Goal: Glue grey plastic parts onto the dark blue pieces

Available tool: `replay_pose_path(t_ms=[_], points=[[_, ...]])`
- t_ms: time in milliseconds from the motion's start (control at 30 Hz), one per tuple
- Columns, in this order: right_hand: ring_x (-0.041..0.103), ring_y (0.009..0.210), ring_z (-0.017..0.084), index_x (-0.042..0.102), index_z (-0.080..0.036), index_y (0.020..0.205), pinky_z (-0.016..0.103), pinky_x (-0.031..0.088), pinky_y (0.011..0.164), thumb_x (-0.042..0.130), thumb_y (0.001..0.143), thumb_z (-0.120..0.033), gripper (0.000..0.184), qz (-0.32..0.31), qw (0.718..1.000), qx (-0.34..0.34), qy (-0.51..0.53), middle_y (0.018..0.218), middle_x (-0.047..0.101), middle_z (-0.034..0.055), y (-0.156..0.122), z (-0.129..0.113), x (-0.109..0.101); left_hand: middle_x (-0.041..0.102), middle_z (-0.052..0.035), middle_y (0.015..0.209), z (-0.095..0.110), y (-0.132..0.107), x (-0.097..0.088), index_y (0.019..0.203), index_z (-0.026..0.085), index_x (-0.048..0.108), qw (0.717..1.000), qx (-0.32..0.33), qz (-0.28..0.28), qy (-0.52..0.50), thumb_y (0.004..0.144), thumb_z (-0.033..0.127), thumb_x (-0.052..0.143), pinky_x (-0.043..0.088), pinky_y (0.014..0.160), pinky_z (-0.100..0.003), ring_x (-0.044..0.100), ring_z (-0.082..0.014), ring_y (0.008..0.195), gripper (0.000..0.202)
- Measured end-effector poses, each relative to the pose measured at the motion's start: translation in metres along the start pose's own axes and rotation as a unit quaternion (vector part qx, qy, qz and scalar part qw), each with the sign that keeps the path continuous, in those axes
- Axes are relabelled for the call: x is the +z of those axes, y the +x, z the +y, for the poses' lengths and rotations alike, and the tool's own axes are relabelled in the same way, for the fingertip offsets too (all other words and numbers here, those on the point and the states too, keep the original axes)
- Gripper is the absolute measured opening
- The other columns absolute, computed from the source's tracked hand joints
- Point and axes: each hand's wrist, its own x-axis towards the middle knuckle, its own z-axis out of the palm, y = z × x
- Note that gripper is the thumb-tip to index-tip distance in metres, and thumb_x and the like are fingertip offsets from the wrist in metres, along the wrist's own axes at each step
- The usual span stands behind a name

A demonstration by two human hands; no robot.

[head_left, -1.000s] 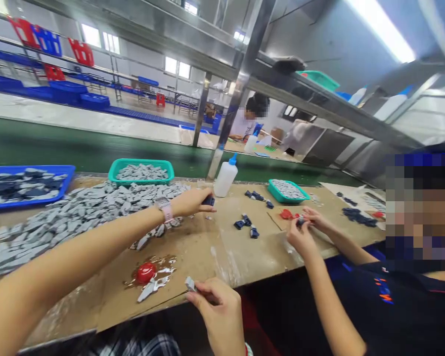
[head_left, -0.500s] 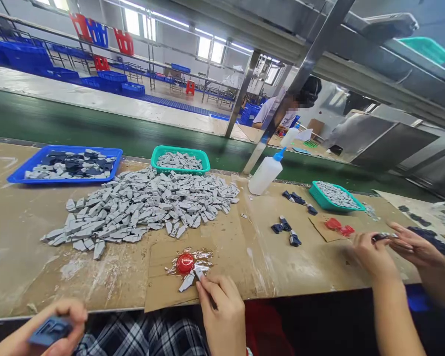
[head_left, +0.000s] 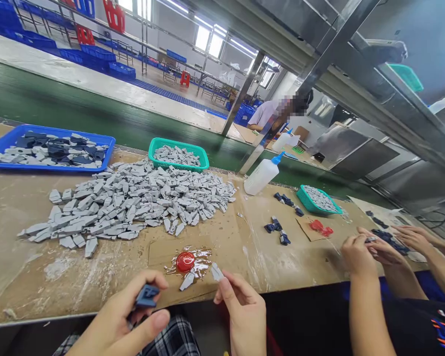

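Factory desk (head_left: 29,277) | left hand (head_left: 122,321) clamped on blue part (head_left: 147,295) | right hand (head_left: 244,311) pinched on grey piece (head_left: 217,272), tip left free | red cap (head_left: 185,261), seemingly in glue, set within reach

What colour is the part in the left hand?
Dark blue part in left hand, head view.

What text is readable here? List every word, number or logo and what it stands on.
No text reads clearly.
Shirt logo: orange and blue marks, too blurred.
Dark blue part in the left hand: raised shapes, illegible.
White bottle: no label shows.
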Motion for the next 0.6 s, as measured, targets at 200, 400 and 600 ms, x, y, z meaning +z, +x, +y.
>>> replay_pose_path(t_ms=[200,400,600], points=[[0.067,0.066,0.018,0.079,-0.025,0.087,0.028,0.058,0.059,0.077,0.079,-0.031,0.010,-0.051,0.993,-0.084,0.060,0.080,0.069,0.0060,-0.014,-0.017,0.011,0.060,0.0009,0.095,0.005,0.016,0.016,0.103,0.027,0.056,0.989,0.069,-0.129,0.009,0.082,0.055,0.062,0.044,0.073,-0.023,0.056,-0.0182,0.085,0.035],[0.069,0.074,0.018,0.077,-0.035,0.097,0.028,0.057,0.062,0.075,0.080,-0.011,0.029,-0.088,0.977,-0.195,0.003,0.085,0.072,0.0037,-0.023,-0.028,0.030,0.057,0.0033,0.082,0.013,0.012,0.021,0.095,0.025,0.058,0.986,0.085,-0.140,-0.029,0.083,0.060,0.058,0.039,0.069,-0.022,0.053,-0.0157,0.075,0.037],[0.067,0.061,0.018,0.078,-0.031,0.087,0.028,0.056,0.054,0.072,0.083,-0.018,0.014,-0.128,0.980,-0.154,-0.019,0.074,0.071,0.0033,-0.028,-0.020,0.033,0.064,0.0031,0.093,0.013,0.000,0.022,0.101,0.028,0.058,0.995,0.075,-0.054,0.027,0.095,0.052,0.041,0.039,0.082,-0.024,0.058,-0.0175,0.090,0.030]])
